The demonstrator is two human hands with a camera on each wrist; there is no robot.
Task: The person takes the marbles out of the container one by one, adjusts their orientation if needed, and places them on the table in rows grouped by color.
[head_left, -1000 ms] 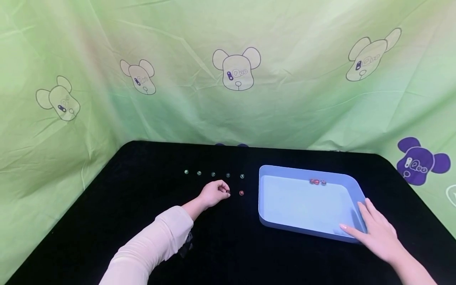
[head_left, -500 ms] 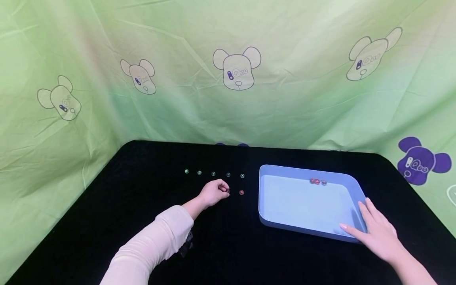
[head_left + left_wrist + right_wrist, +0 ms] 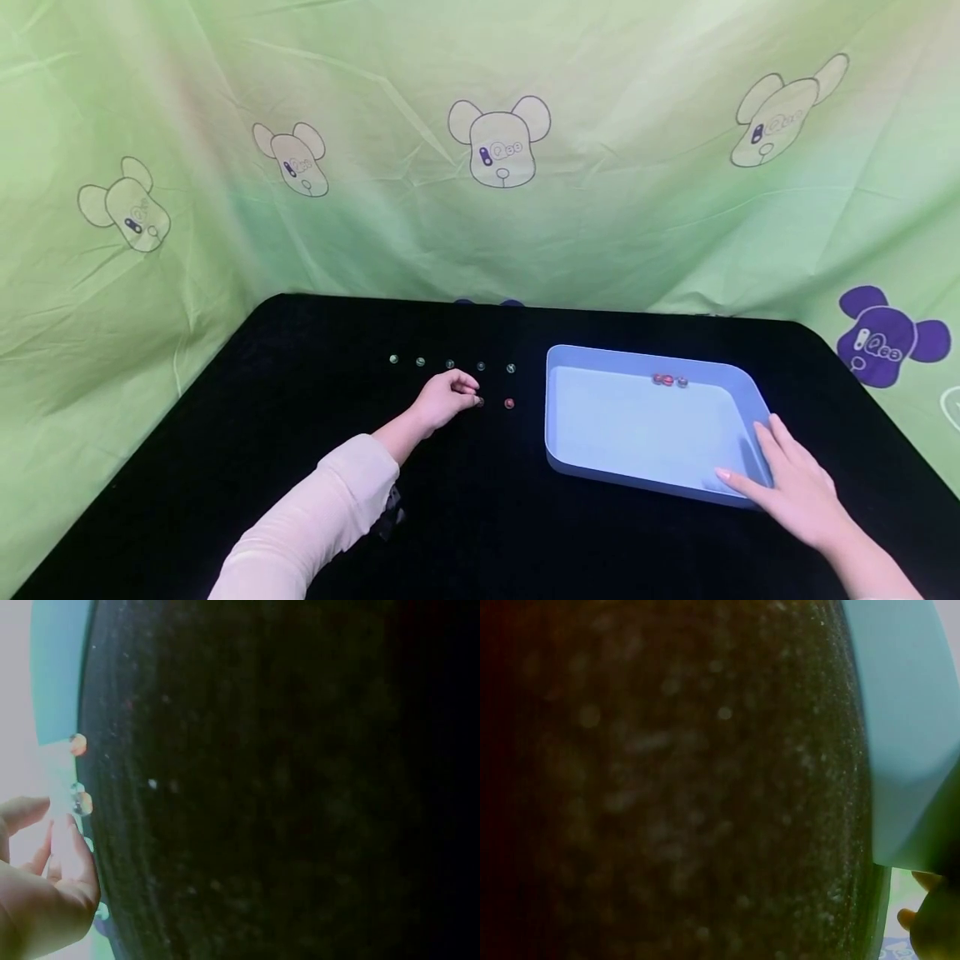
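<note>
In the head view my left hand (image 3: 442, 400) hovers low over the black table with thumb and fingers parted. Right at its fingertips lies a dark reddish glass marble (image 3: 481, 402); the left wrist view shows that marble (image 3: 82, 802) just beyond the fingers, with a gap between thumb and forefinger. A red marble (image 3: 509, 403) sits to its right. Behind them runs a row of several clear greenish marbles, one of them at the right end (image 3: 511, 367). My right hand (image 3: 798, 483) rests with extended fingers on the near right corner of a blue tray (image 3: 555, 408).
Three reddish marbles (image 3: 667, 380) lie inside the tray near its back wall. A black cloth (image 3: 465, 533) covers the table, whose far edge meets a green printed curtain (image 3: 390, 208). The tray stands to the right of the marble rows.
My left hand's fingers have parted and drawn slightly left, leaving the dark reddish marble on the cloth beside the red one. My right hand and the tray stay put.
</note>
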